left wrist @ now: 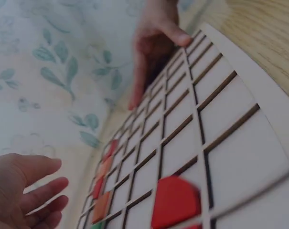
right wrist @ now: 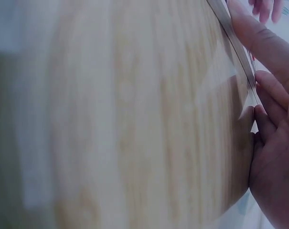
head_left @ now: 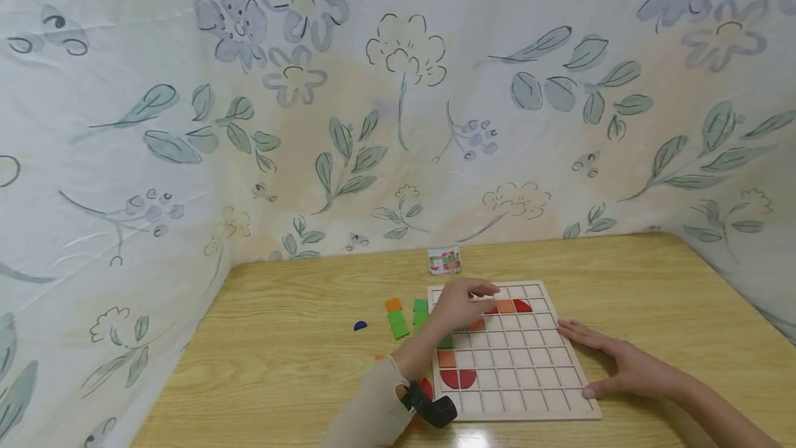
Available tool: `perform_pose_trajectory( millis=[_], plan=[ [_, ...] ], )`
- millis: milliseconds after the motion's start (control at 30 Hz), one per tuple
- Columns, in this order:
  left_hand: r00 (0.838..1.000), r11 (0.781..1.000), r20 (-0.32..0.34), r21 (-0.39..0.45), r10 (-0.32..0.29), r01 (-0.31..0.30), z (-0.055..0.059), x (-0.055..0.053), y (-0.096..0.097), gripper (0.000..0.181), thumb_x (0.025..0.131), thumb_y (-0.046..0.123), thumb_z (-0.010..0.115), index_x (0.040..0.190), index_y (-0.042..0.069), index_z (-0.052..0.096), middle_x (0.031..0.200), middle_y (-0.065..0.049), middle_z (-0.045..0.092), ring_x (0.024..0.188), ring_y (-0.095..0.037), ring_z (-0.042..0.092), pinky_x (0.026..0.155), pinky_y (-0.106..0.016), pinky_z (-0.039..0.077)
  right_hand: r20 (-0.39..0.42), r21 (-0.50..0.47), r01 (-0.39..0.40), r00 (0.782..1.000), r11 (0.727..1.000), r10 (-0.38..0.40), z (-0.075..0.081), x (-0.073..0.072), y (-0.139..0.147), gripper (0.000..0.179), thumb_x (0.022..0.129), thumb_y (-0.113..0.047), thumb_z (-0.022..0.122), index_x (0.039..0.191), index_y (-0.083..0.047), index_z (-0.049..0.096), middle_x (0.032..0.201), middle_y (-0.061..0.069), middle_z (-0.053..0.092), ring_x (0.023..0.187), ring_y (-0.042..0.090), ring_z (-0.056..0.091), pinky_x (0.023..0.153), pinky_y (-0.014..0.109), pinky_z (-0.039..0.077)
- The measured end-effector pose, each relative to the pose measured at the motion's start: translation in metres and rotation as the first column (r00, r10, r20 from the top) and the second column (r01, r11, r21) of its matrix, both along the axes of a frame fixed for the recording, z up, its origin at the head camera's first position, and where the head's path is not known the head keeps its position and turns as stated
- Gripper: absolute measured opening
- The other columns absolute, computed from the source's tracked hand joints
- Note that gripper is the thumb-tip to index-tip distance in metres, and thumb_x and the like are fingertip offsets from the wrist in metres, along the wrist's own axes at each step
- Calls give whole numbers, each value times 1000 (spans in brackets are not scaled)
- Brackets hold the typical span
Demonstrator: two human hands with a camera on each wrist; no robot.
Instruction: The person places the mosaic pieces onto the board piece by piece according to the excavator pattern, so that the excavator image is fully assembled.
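Observation:
A pale wooden grid board (head_left: pixel 528 358) lies on the table, with flat colored tiles set in some squares. Over its far left part hovers my left hand (head_left: pixel 460 304), fingers loosely bent. In the left wrist view nothing shows between the thumb and fingers of that left hand (left wrist: pixel 27 191). Beneath or beside it are an orange square tile (head_left: pixel 506 306) and a red rounded tile (head_left: pixel 523 306). Two red rounded pieces (head_left: pixel 458 379) sit lower left, below an orange tile (head_left: pixel 447 359). My right hand (head_left: pixel 628 365) rests along the board's right edge, thumb and fingers extended against it.
Green square tiles (head_left: pixel 399 324), an orange tile (head_left: pixel 393 305) and a dark blue half-round piece (head_left: pixel 360 325) lie left of the board. A small pattern card (head_left: pixel 444 263) is behind it. Floral cloth (head_left: pixel 398 123) hangs around the wooden table (head_left: pixel 280 351). My left forearm covers some pieces.

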State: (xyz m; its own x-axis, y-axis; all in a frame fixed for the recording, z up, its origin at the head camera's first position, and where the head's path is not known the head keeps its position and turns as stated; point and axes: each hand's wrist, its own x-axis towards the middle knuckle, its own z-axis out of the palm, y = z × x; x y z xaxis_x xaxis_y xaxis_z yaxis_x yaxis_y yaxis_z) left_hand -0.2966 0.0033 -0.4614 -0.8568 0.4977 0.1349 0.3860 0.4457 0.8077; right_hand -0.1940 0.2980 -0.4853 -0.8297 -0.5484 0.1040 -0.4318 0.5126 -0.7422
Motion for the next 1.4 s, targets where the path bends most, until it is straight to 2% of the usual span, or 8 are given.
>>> perform_pose_trajectory(
  millis=[233,400,533,733,900,1033,1200,1400],
  plan=[
    [996,995,58,71,71,-75,9,6,-48,21,85,17,67,103,7,70,93,0,70,80,-5,60,68,-18,47,2,11,6,1000,1000,-6,-1,0,1,85,72,-33,75,143,-11,34,150,17,23,126,-23,8,86,-4,11],
    [983,987,107,46,148,-153,9,11,-83,20,85,15,66,104,7,69,95,-1,69,84,-10,60,71,-22,47,9,17,-4,1000,1000,4,-2,0,2,84,73,-33,74,143,-12,33,152,11,22,126,-24,7,85,-5,9],
    [968,972,90,-9,234,-234,6,14,-110,15,85,16,67,98,10,70,92,2,68,84,-12,57,74,-26,46,-1,15,-1,1000,1000,1,-3,0,2,84,73,-32,75,143,-11,34,152,10,22,125,-24,8,85,-5,10],
    [966,962,-21,-87,258,-259,0,19,-136,4,80,11,70,84,10,69,85,1,67,83,-17,58,73,-30,46,1,39,10,1000,999,-10,-3,0,1,84,74,-34,74,144,-13,33,152,4,22,125,-24,7,85,-4,9],
    [944,939,-86,-110,318,-326,-8,25,-146,5,78,12,72,81,13,68,84,3,65,85,-15,56,75,-32,46,-7,33,11,1000,999,-11,-2,0,0,84,73,-33,75,143,-12,34,151,8,23,125,-24,9,86,-3,12],
    [934,932,-132,-105,332,-347,-10,22,-146,5,79,13,71,83,15,69,83,5,65,82,-13,55,73,-29,45,-22,3,0,1000,1000,0,0,1,-1,83,72,-29,76,142,-9,35,150,14,24,126,-23,10,86,-3,13],
    [938,942,-180,-104,297,-319,-7,13,-137,8,82,14,69,89,15,70,88,2,66,83,-15,54,74,-29,43,-24,2,0,1000,1000,0,2,1,-2,83,72,-29,76,142,-8,36,149,15,25,126,-23,10,86,-3,13],
    [950,951,-181,-133,254,-280,-9,2,-126,9,83,16,68,92,16,71,92,3,67,86,-15,54,76,-29,43,-25,15,7,1000,1000,-7,3,2,-3,83,72,-30,76,141,-9,36,149,15,25,125,-23,10,87,-4,13]
  ],
)
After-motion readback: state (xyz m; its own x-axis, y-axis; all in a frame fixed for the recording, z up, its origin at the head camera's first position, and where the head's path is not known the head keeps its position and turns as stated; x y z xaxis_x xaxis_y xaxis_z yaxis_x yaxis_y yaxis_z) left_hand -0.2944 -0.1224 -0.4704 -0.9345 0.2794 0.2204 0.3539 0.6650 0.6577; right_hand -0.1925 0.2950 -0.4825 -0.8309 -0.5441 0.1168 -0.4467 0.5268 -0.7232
